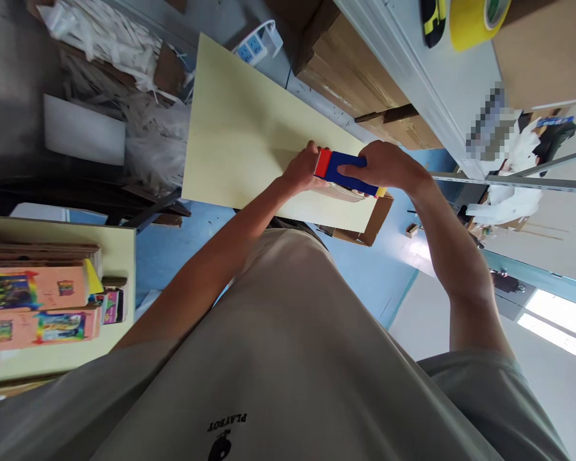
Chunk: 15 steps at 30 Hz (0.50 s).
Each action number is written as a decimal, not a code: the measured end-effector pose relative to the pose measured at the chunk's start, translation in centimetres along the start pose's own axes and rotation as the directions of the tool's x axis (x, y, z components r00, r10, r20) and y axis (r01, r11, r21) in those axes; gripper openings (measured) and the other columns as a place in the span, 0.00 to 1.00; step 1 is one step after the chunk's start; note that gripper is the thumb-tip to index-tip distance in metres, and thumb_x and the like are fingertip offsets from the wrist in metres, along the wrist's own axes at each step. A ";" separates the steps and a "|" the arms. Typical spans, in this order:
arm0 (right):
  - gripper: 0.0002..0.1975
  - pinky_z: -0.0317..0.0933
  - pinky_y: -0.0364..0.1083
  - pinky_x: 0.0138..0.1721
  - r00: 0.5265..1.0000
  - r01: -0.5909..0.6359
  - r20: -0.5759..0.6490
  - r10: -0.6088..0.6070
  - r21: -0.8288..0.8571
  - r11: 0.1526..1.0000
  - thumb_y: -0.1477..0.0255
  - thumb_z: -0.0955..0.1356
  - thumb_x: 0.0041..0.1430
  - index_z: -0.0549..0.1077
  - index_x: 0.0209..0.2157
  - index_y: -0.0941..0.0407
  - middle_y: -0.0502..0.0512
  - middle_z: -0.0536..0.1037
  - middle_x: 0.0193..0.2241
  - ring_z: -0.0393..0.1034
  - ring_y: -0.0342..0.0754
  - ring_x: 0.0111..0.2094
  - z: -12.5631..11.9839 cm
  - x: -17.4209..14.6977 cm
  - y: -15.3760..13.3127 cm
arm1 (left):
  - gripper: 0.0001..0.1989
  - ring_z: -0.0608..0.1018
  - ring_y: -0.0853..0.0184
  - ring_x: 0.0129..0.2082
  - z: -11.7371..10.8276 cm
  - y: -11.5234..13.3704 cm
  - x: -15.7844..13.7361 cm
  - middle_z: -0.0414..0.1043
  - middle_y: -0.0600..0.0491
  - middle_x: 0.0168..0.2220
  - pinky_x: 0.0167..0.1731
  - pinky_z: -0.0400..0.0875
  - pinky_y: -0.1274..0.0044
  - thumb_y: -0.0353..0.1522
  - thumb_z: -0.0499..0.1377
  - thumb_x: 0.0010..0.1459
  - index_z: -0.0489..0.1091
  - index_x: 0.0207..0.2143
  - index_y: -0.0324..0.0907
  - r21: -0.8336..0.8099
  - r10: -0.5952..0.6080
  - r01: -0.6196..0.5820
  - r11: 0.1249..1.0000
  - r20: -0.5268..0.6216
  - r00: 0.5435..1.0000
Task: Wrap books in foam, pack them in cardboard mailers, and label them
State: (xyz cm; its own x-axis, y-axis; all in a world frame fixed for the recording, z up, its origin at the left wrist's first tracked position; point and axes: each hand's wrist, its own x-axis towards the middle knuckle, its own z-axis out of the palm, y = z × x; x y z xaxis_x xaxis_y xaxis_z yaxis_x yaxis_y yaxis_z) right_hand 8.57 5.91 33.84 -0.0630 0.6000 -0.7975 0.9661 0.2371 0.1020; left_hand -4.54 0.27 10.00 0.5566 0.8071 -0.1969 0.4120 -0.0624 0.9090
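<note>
Over the cream tabletop (240, 121), in front of my body, I hold a small blue and red box (343, 169). My left hand (301, 169) is closed around its red end. At the other end, my right hand (384, 165) grips it, the thumb lying across the blue face. A bit of yellow shows at the right end, below my right hand. Along the box's near side runs a brown cardboard-coloured strip (348, 193); whether it belongs to the box I cannot tell.
An open cardboard box (379, 221) stands below the table's right end. Yellow tape (475, 25) and a black-and-yellow tool (432, 22) lie on a shelf. A white power strip (256, 46) is beyond the table. Pink boxes (38, 288) sit on a left table, near plastic wrapping (158, 131).
</note>
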 end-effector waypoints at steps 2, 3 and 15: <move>0.37 0.67 0.57 0.45 1.000 0.000 -0.003 0.000 -0.011 1.000 0.34 0.69 0.74 0.84 0.44 0.57 0.62 0.78 0.29 0.78 0.64 0.40 -0.1 0.0 -0.5 | 0.35 0.80 0.52 0.62 0.3 0.4 0.0 0.77 0.40 0.66 0.63 0.78 0.61 0.40 0.77 0.66 0.70 0.69 0.41 -0.045 -0.118 0.116 0.992 -0.049 0.992; 0.38 0.67 0.57 0.44 1.000 0.001 -0.006 -0.001 -0.016 1.000 0.33 0.69 0.74 0.84 0.44 0.56 0.62 0.78 0.29 0.78 0.64 0.39 -0.1 0.1 -0.7 | 0.33 0.81 0.52 0.61 0.5 0.6 0.0 0.78 0.41 0.64 0.60 0.79 0.61 0.41 0.75 0.69 0.70 0.69 0.41 -0.071 -0.172 0.167 0.983 -0.065 0.983; 0.40 0.66 0.56 0.42 0.998 -0.046 0.028 0.048 -0.056 0.997 0.32 0.70 0.73 0.85 0.48 0.57 0.62 0.81 0.30 0.78 0.61 0.36 0.2 -0.3 0.4 | 0.28 0.81 0.45 0.62 1.9 -0.7 0.0 0.75 0.41 0.58 0.58 0.80 0.61 0.41 0.77 0.67 0.75 0.64 0.44 -0.020 -0.038 0.035 0.999 -0.138 0.990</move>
State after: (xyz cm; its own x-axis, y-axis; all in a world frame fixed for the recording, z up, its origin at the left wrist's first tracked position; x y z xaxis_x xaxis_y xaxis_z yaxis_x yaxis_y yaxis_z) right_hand 9.02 5.70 33.98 -0.0099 0.5892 -0.8079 0.9525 0.2514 0.1717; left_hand -3.51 -0.81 8.70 0.4362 0.8819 -0.1786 0.4168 -0.0222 0.9087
